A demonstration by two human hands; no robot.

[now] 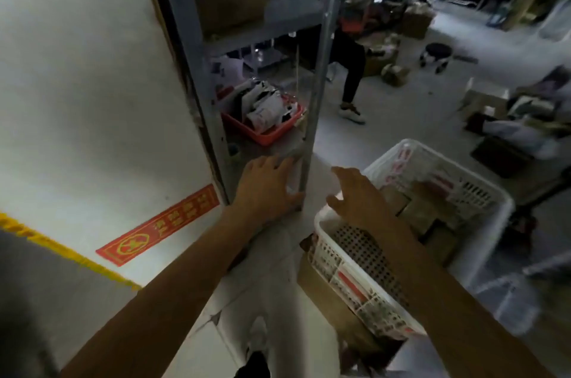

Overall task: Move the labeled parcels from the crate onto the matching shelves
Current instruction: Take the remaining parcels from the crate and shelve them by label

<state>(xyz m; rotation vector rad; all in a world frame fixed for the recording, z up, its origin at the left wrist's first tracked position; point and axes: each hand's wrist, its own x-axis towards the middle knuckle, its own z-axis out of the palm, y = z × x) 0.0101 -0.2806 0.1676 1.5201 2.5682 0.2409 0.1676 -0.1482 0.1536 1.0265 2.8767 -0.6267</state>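
two empty hands, left (268, 186) and right (355, 195), fingers loosely spread, beside one white crate (491, 192) of brown parcels (420, 210)

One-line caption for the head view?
Both hands empty: left hand at the shelf post, right hand over the white crate of parcels.

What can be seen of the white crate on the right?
The white crate looks like perforated plastic, with lattice walls and a broad rim, and red and white labels on its sides. It sits tilted in the view, right of the metal shelf. Brown parcels lie inside towards its far end. The right hand hovers open over its near rim; contact is unclear.
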